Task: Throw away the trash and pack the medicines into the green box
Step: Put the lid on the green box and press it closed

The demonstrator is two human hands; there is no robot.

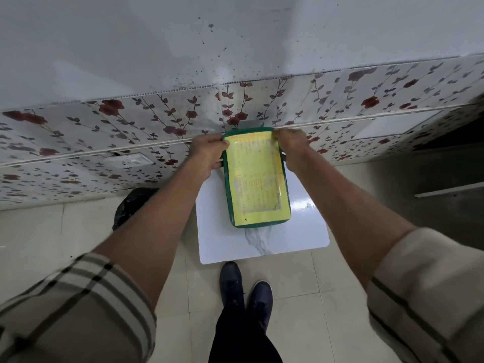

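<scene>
The green box point(233, 205) lies on a small white marble-look table point(296, 231), its lid shut and covered by a yellow printed label. My left hand point(207, 153) grips the box's far left corner. My right hand point(292, 146) grips its far right corner. Both hands hold the far end of the box close to the flowered wall. No medicines or loose trash show on the table.
A black trash bag point(133, 203) sits on the tiled floor left of the table, partly behind my left forearm. The flowered wall tiles point(104, 132) rise just beyond the table. My dark shoes point(246, 292) stand at the table's near edge.
</scene>
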